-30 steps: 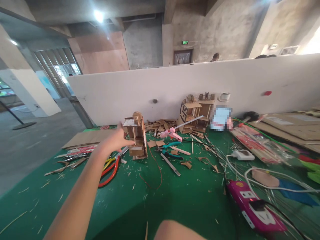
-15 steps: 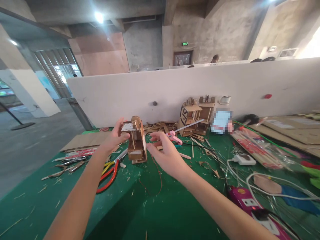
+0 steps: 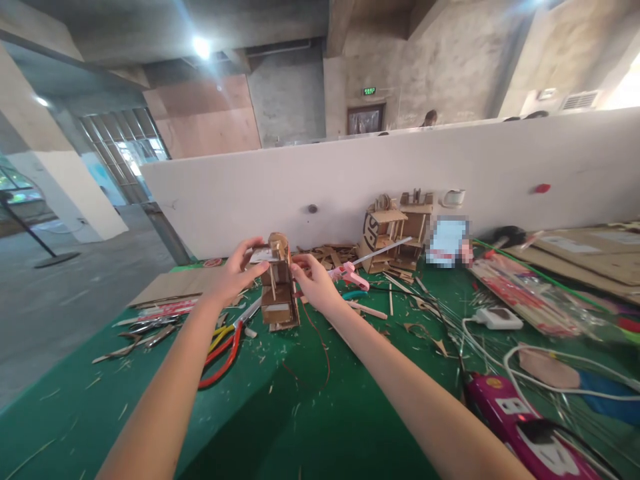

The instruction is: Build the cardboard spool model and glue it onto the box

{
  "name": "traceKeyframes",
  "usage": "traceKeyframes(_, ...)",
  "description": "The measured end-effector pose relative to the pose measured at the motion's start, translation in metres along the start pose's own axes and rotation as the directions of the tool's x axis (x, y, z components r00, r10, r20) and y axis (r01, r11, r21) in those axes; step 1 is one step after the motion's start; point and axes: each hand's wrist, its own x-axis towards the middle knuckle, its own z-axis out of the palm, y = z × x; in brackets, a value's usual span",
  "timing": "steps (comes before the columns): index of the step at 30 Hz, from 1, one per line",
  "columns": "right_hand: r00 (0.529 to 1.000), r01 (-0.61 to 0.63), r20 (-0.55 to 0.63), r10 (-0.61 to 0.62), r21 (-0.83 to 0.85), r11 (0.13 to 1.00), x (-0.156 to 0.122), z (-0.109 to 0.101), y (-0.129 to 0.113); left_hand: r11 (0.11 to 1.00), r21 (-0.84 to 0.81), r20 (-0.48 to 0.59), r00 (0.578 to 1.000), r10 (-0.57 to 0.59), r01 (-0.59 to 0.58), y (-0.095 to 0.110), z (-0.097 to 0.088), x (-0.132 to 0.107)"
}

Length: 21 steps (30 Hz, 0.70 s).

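Observation:
A small cardboard model (image 3: 278, 287) stands upright on the green mat (image 3: 310, 413), a little left of the middle. My left hand (image 3: 235, 273) grips its upper left side, thumb and fingers around the top. My right hand (image 3: 313, 283) has closed in on its right side, fingertips pinching the upper edge. A thin red wire (image 3: 320, 347) trails from the model across the mat toward me. A pink glue gun (image 3: 350, 272) lies just right of my right hand.
Red and yellow pliers (image 3: 223, 343) lie left of the model, among scraps. Larger cardboard models (image 3: 395, 230) lean on the white partition (image 3: 350, 180). A magenta power strip (image 3: 520, 427), white cables and a white adapter (image 3: 495, 319) lie to the right, with cardboard sheets (image 3: 575, 250) behind.
My right hand came into view and moved up to the model's right side, where it now pinches the top. My left hand kept its hold.

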Motion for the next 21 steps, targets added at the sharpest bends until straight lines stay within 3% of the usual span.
traceKeyframes(4, 1.000, 0.002, 0.014, -0.001, -0.051, 0.999, -0.001, 0.001, 0.009, 0.997, -0.074, 0.034, 0.999, 0.015, -0.012, 0.002, -0.001, -0.001)
traceKeyframes(12, 0.985, 0.164, -0.016, -0.171, -0.206, 0.965, -0.003, -0.004, 0.010, 0.998, -0.063, 0.033, 0.999, 0.014, -0.012, 0.000, -0.001, -0.004)
traceKeyframes(21, 0.956, 0.276, 0.044, -0.291, -0.480, 0.833, -0.001, -0.008, -0.001, 0.998, -0.053, 0.031, 0.999, -0.018, 0.020, 0.004, 0.001, -0.006)
